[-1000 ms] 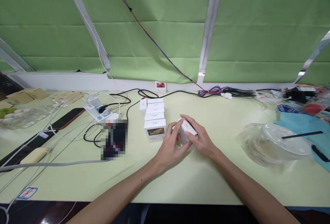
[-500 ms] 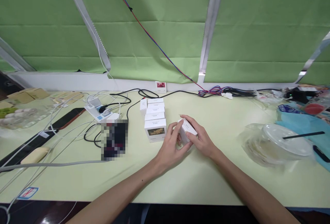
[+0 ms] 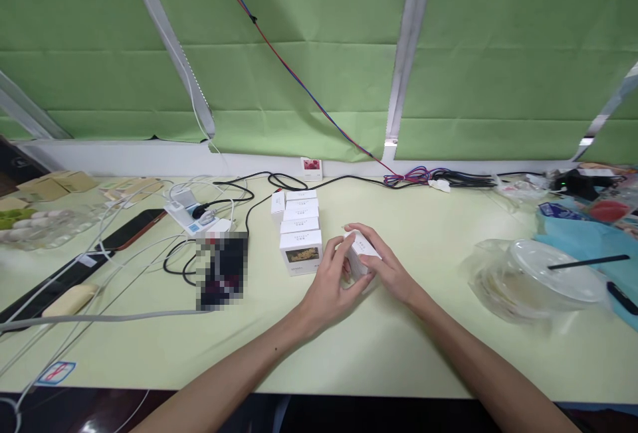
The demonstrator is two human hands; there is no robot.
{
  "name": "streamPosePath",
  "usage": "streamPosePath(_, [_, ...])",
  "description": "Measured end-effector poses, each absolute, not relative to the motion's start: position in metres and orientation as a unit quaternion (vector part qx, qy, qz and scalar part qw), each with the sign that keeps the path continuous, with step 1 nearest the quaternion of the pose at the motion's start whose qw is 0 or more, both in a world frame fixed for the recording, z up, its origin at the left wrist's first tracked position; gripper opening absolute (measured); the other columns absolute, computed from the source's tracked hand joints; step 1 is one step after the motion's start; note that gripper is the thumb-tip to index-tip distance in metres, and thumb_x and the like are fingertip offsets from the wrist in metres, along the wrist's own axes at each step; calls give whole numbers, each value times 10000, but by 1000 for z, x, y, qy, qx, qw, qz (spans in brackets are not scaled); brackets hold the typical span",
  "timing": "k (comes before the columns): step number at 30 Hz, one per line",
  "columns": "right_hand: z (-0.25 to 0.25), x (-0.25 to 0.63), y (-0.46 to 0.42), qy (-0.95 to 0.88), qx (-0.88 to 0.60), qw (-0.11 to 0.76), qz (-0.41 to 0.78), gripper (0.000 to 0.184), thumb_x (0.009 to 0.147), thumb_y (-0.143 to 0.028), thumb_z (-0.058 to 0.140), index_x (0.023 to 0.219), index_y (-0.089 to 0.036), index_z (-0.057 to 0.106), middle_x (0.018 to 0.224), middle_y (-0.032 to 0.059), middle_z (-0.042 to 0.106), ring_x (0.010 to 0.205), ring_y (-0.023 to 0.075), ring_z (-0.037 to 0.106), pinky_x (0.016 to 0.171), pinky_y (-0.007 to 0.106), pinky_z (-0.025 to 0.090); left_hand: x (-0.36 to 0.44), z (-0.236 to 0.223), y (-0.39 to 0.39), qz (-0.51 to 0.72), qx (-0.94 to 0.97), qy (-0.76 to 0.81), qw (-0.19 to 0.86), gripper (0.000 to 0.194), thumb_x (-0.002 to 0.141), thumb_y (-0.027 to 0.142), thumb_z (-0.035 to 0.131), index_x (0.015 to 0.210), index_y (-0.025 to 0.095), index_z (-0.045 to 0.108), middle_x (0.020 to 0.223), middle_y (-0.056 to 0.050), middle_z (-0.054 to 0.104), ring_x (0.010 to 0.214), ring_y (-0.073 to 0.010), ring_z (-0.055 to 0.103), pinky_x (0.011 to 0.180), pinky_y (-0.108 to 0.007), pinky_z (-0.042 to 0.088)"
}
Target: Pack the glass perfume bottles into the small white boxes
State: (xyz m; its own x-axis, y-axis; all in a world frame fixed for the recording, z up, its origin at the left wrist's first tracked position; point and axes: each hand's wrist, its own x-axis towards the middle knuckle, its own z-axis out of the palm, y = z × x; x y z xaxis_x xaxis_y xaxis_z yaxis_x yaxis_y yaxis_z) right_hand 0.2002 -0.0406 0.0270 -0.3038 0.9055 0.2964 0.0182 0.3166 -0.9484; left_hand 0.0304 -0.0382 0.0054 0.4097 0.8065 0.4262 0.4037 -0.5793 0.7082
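Observation:
A small white box point(image 3: 359, 252) is held between both hands just above the pale green table point(image 3: 349, 346). My left hand point(image 3: 329, 287) grips its near left side with curled fingers. My right hand point(image 3: 386, 267) wraps over its top and right side. Directly left of the hands stands a row of several matching white boxes point(image 3: 300, 228), the nearest one showing a printed picture on its front. One more small box point(image 3: 311, 168) with a pink picture stands at the back edge of the table.
Cables, a white charger point(image 3: 185, 215) and a dark phone point(image 3: 133, 228) lie at the left. A blurred dark object point(image 3: 222, 271) sits left of the boxes. A clear plastic bowl with lid point(image 3: 538, 277) and blue items are at the right. Green blinds point(image 3: 319, 54) hang behind.

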Motion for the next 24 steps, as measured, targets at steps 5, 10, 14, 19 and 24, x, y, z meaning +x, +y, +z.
streamPosePath(5, [29, 200, -42, -670, -353, 469, 454, 448, 946, -311, 458, 1394, -297, 465, 1139, 51, 654, 935, 243, 659, 858, 403, 556, 30, 6, -37, 400, 801, 376, 240, 624, 930, 407, 629, 1480, 329, 344, 1390, -113, 449, 989, -190, 613, 846, -372, 565])
streamPosePath(10, [24, 202, -39, -684, -350, 475, 429, 447, 962, -352, 466, 1403, -280, 466, 1229, 68, 626, 925, 235, 653, 858, 400, 553, 31, 9, -38, 400, 799, 377, 242, 642, 930, 413, 627, 1490, 317, 326, 1373, -115, 461, 992, -192, 607, 844, -374, 568])
streamPosePath(14, [19, 204, -36, -710, -369, 474, 367, 454, 971, -401, 484, 1401, -257, 477, 1380, 90, 568, 1088, 256, 632, 967, 419, 520, 31, 12, -41, 386, 794, 384, 269, 655, 948, 417, 598, 1520, 340, 288, 1420, -112, 426, 1082, -212, 601, 859, -376, 578])
streamPosePath(19, [17, 207, -35, -742, -387, 454, 307, 518, 975, -459, 497, 1449, -259, 435, 1476, 99, 506, 1303, 290, 527, 1103, 465, 430, 30, 12, -40, 387, 798, 376, 268, 652, 967, 384, 560, 1542, 345, 254, 1452, -114, 429, 1169, -242, 570, 907, -409, 570])
streamPosePath(24, [18, 206, -36, -747, -408, 442, 282, 652, 922, -411, 606, 1502, -266, 346, 1513, 111, 454, 1348, 289, 492, 1119, 468, 426, 28, 6, -37, 402, 797, 368, 262, 711, 948, 248, 548, 1558, 334, 194, 1468, -117, 432, 1082, -214, 575, 933, -427, 551])
